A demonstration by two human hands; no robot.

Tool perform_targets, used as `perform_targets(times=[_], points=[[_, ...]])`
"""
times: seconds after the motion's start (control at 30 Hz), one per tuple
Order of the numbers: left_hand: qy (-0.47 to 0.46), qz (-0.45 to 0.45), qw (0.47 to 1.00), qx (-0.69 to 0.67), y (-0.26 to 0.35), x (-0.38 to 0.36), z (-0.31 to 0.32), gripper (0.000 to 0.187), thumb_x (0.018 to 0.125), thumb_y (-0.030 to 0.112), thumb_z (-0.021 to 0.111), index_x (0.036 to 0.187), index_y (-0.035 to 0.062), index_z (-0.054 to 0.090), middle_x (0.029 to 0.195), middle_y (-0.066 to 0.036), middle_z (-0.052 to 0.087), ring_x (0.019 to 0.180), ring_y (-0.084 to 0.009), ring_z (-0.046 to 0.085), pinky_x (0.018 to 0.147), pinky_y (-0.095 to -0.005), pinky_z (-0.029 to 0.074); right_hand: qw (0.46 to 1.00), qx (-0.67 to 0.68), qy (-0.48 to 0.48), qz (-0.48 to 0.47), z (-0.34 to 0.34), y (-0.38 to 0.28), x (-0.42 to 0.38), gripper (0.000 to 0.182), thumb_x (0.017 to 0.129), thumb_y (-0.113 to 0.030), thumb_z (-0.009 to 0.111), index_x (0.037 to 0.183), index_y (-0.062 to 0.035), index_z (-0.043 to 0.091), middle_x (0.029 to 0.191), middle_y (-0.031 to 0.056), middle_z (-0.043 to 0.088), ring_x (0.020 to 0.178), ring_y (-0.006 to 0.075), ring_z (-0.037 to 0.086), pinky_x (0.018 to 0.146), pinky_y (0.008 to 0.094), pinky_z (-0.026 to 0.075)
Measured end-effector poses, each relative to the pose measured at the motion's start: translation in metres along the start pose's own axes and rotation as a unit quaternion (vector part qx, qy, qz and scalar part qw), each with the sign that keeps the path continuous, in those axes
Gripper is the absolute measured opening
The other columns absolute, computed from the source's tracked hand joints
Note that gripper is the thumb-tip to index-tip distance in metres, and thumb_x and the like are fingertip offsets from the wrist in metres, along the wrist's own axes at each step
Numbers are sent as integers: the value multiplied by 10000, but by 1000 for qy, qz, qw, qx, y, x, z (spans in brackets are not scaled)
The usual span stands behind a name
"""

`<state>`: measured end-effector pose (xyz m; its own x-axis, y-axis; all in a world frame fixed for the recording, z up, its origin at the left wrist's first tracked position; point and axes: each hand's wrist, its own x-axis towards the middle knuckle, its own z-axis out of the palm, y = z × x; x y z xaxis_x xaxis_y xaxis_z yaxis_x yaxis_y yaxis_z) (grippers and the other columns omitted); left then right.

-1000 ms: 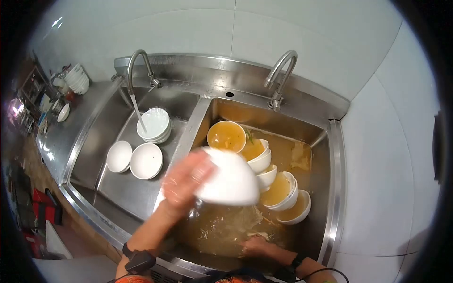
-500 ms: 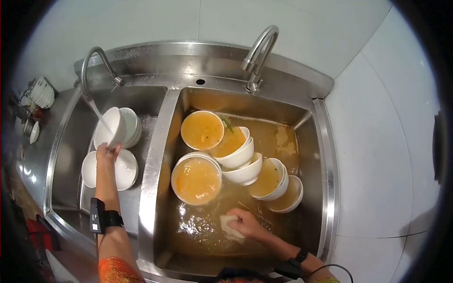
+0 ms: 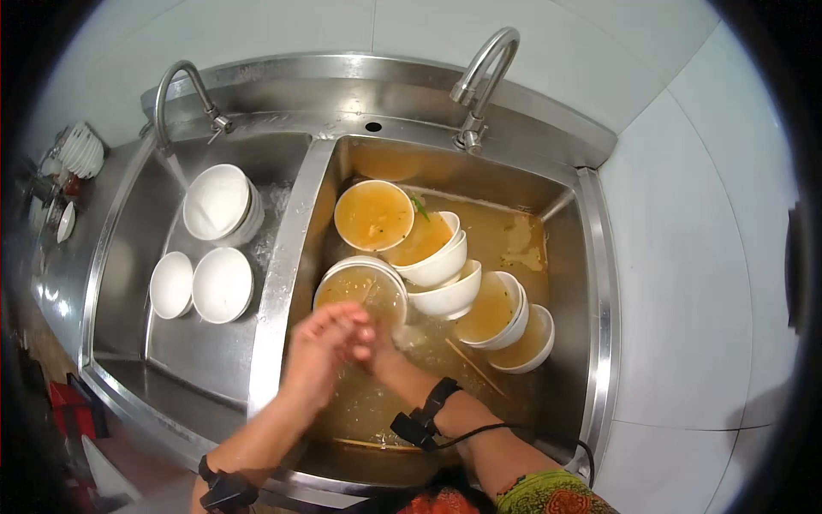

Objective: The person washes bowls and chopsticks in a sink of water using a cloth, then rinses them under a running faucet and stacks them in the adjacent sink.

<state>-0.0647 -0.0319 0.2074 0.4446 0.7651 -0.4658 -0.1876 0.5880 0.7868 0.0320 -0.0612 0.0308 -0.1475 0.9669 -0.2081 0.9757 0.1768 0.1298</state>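
My left hand [image 3: 330,347] is over the front left of the right-hand sink [image 3: 591,343], its fingers loosely curled and a little apart, with nothing visible in them. My right hand [image 3: 381,355] is mostly hidden behind it, low at the murky water, so its fingers do not show. A pale blurred patch lies beside it. Just beyond both hands sits a stack of white bowls [image 3: 401,287] filled with cloudy liquid. Behind it stands a bowl of orange broth [image 3: 374,214]. Several tilted white bowls [image 3: 445,295] lean in a row to the right.
In the left-hand sink [image 3: 201,364], water from the left tap [image 3: 163,111] runs onto stacked white bowls [image 3: 217,201], with more bowls [image 3: 224,287] in front. The right tap [image 3: 488,77] stands over the divider's far side. A chopstick [image 3: 475,367] lies in the water.
My left hand has let go of the white bowl, now on the stack under the left tap, and crossed into the right-hand sink. My right hand has moved left and away from me.
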Motion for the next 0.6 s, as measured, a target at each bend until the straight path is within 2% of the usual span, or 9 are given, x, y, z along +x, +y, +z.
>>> perform_targets(times=[0.13,0.2,0.27,0.33,0.4,0.43,0.53,0.57,0.6], points=[[94,-116,989,11,-80,-13,-21,300,842,279,558,1096,128,504,1101,-67,543,923,-194,551,738,-411,450,972,206,91,-73,-25,24,-10,307,737,-254,588,995,-92,558,873,138,569,797,336,532,684,456,424],[277,-220,935,10,-107,-4,-27,465,865,476,441,1216,173,430,1226,-73,468,1050,-234,494,787,-481,420,956,255,113,-88,-44,40,-11,268,712,-241,610,922,-76,593,793,138,604,703,341,581,620,437,466],[201,-210,952,-96,-132,24,-43,546,866,538,350,1276,178,371,1266,-79,434,1103,-257,459,816,-502,407,872,477,72,-79,-63,53,-12,293,662,-150,629,931,-39,593,810,222,603,716,405,568,631,464,463],[119,-189,955,-195,-120,36,-34,629,868,600,259,1336,184,311,1306,-86,400,1156,-280,425,845,-523,394,846,516,103,-88,-67,59,-17,316,692,-154,626,973,-16,591,834,204,624,729,360,602,650,440,473],[155,-175,949,-209,-101,35,-10,637,841,654,288,1256,197,444,1221,-79,497,1082,-287,488,814,-486,423,708,702,-73,-8,-79,67,-36,354,725,-156,626,1037,3,572,848,131,633,750,257,616,677,389,482],[133,-130,955,-230,-116,46,-20,663,837,659,302,1275,182,441,1163,-107,545,1071,-312,515,866,-517,412,699,714,-12,-29,-71,62,-47,375,748,-157,623,1071,18,549,867,80,612,786,184,592,718,341,479],[74,-56,954,-286,-142,71,-44,637,841,645,324,1205,154,502,1039,-123,594,1028,-320,548,828,-553,437,680,732,7,-40,-58,56,-90,413,752,-153,620,1120,5,524,927,104,609,836,182,580,756,319,465],[26,-83,956,-280,-146,73,-49,611,847,590,408,1241,123,421,1085,-132,556,1032,-327,545,795,-579,448,712,701,-30,-32,-51,53,-103,386,750,-137,606,1103,-6,520,988,147,594,905,258,584,796,360,459],[27,-95,955,-280,-144,65,-43,611,847,590,408,1241,123,421,1085,-132,556,1032,-327,545,795,-579,448,709,704,-35,-21,-45,51,-114,386,750,-137,606,1103,-6,520,988,147,594,905,258,584,796,360,459]])
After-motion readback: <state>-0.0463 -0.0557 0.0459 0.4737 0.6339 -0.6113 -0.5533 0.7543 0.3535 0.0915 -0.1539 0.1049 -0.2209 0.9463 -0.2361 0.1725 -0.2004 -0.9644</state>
